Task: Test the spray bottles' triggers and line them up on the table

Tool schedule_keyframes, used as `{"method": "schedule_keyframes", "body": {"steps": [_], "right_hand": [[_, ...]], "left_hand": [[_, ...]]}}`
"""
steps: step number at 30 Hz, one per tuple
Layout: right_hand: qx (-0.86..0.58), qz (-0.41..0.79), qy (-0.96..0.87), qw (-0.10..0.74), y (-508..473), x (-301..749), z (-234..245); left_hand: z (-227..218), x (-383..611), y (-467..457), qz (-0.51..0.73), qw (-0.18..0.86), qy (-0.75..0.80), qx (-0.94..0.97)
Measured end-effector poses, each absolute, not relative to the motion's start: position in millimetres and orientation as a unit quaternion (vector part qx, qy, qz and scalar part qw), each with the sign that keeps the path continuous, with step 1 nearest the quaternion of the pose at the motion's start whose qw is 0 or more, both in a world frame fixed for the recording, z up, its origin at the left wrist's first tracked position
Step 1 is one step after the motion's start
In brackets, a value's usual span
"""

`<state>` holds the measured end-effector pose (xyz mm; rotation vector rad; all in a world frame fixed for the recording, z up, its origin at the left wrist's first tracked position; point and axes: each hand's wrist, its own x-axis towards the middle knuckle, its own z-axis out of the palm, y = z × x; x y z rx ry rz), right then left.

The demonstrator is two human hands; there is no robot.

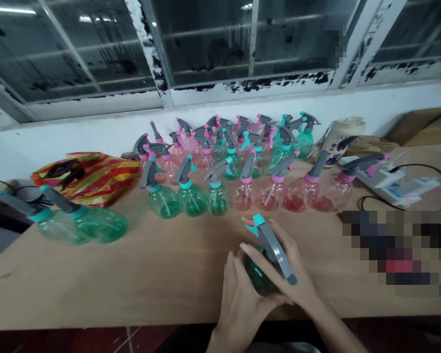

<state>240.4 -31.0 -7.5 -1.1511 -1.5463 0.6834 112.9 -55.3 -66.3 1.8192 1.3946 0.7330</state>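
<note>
A green spray bottle (260,275) with a grey and teal trigger head stands tilted near the table's front edge, between my hands. My left hand (238,291) is wrapped around the bottle's body from the left. On the other side, my right hand (292,267) grips its neck and the underside of the head, with part of the bottle hidden by the fingers. Just beyond is a row of spray bottles: green ones (193,198) to the left, pink ones (268,196) to the right.
More spray bottles (206,159) crowd against the wall. Two green bottles (101,225) lean at the left. A red and yellow striped bag (110,179) lies behind them. On the right are a white power strip (397,184) with black cables, a paper cup (340,142) and cardboard (422,127).
</note>
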Motion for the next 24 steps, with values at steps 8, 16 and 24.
{"method": "schedule_keyframes", "body": {"steps": [8,16,24], "right_hand": [[-0.488,0.241,-0.661,0.516,-30,258,-9],[-0.47,0.25,-0.678,0.507,-27,266,-8],[-0.469,0.244,-0.681,0.506,-23,265,-12]], "left_hand": [[-70,81,-53,0.277,0.328,0.515,0.742],[-91,66,-37,0.268,0.146,0.574,0.76],[-112,72,-33,0.251,0.005,0.542,0.802]]}}
